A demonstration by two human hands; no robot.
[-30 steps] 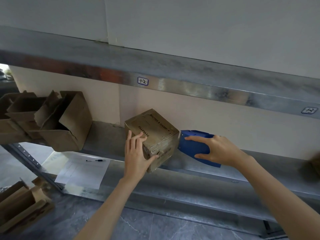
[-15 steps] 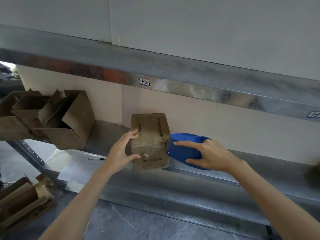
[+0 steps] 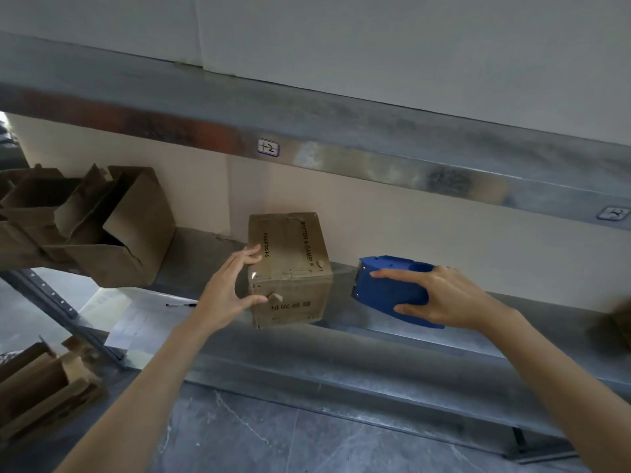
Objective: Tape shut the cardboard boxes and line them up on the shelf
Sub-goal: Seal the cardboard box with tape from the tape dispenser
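Clasping one closed box point(image 3: 290, 268), left fingers point(image 3: 246, 258); right fingers point(image 3: 392, 275) wrap one blue tape dispenser point(image 3: 384, 292).

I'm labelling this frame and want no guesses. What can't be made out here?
Head view:
- Tape inside the blue dispenser: hidden by its casing and the right hand.
- Left side of the closed box: covered by the left hand; its front print is blurred.
- The brown object at the right edge: cut off, blurred.
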